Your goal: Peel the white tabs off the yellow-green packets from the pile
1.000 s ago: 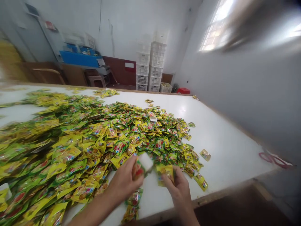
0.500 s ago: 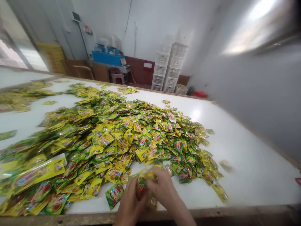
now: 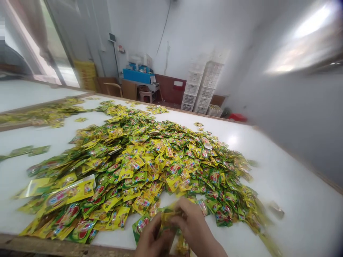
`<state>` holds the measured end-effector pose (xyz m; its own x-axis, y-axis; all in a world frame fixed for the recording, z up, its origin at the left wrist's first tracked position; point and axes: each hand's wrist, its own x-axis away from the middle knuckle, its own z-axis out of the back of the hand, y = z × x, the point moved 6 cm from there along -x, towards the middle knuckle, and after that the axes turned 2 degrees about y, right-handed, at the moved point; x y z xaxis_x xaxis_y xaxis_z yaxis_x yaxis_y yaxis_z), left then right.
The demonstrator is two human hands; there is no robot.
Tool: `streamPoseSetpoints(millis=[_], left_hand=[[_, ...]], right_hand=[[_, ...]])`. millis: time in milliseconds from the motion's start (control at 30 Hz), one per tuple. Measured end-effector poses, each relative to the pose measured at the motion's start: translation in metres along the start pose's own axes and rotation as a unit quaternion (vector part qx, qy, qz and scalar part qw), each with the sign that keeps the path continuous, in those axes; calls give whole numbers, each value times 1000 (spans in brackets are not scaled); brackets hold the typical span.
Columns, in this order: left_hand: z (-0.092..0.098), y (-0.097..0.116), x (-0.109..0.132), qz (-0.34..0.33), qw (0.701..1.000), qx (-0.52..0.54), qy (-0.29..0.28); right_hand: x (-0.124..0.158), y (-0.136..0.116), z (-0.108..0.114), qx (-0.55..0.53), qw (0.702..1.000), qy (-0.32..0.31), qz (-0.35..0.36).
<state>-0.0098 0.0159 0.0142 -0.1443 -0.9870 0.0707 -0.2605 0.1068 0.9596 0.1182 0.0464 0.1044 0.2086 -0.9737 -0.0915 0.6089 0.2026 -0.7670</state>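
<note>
Two bare hands meet at the bottom centre of the frame, over the white worktop (image 3: pixel 292 167). The left hand (image 3: pixel 154 239) curls its fingers around a small yellow packet (image 3: pixel 166 217), thumb and forefinger drawn in close against it. The right hand (image 3: pixel 197 226) bends over from the right, its fingers nearly closed and pinching the packet's upper right side; blur hides the fingertips, and whether more than one packet is held cannot be told. A green packet (image 3: pixel 140 225) lies just left of the left hand. Above, a broad heap of yellow and green packets (image 3: pixel 144 160) fills the middle of the frame, a long yellow strip (image 3: pixel 71 194) on its lower left.
</note>
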Motion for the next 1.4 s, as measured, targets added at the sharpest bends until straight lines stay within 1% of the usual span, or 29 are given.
streamPoseSetpoints(millis=[100, 200, 300, 367, 433, 500, 567, 600, 667, 767, 867, 967, 1033, 1067, 1100, 1133, 1200, 1233, 1267, 1333, 1367, 1400], left_hand=[[6, -2, 2, 18, 1000, 11, -13], [11, -6, 3, 19, 1000, 16, 6], [14, -12, 2, 23, 999, 22, 19], [14, -15, 1, 27, 999, 14, 29], [14, -18, 1, 32, 999, 7, 37], [14, -19, 1, 44, 998, 1, 40], [13, -19, 1, 52, 998, -13, 41], [13, -18, 1, 52, 998, -24, 37], [11, -16, 0, 48, 998, -44, 14], [9, -15, -1, 50, 997, -56, -26], [9, -16, -2, 55, 997, -52, -34], [9, -16, -2, 52, 997, -48, -34], [11, -15, -2, 53, 997, -56, -25], [12, -15, -1, 54, 996, -61, -21], [13, -14, 0, 55, 996, -63, -20], [14, -13, 1, 58, 996, -64, -21], [19, -14, 4, 80, 995, -57, -5], [22, -14, 6, 97, 994, -46, 12], [25, -15, 8, 116, 992, -31, 29], [27, -13, 10, 145, 989, 5, 40], [26, -10, 9, 149, 988, 17, 31], [24, -6, 7, 147, 989, 20, 17]], right_hand=[[-1, 4, -12, -24, 999, 18, 26], [4, 7, -23, -36, 998, 28, 52], [9, 8, -27, -29, 996, 64, 54], [10, 9, -28, -31, 996, 74, 45], [10, 8, -30, -33, 996, 63, 48], [8, 5, -31, -12, 996, 52, 70], [7, 5, -30, 15, 995, 54, 86], [7, 6, -27, 17, 995, 58, 83], [5, 10, -21, -2, 996, 62, 68], [0, 10, -10, -38, 996, 30, 72], [-2, 8, -4, -22, 996, 16, 88], [1, 9, -8, 33, 996, 6, 86], [6, 11, -15, 38, 996, -34, 78], [8, 13, -16, 23, 996, -52, 72], [11, 15, -15, -1, 996, -56, 64], [12, 17, -12, -30, 997, -44, 51], [15, 27, -4, -106, 994, 18, 1], [18, 34, -2, -151, 987, 45, -37], [20, 42, -6, -199, 976, 51, -79], [25, 53, -26, -287, 946, -1, -152], [27, 55, -37, -314, 933, -31, -174], [28, 56, -45, -323, 927, -46, -183]])
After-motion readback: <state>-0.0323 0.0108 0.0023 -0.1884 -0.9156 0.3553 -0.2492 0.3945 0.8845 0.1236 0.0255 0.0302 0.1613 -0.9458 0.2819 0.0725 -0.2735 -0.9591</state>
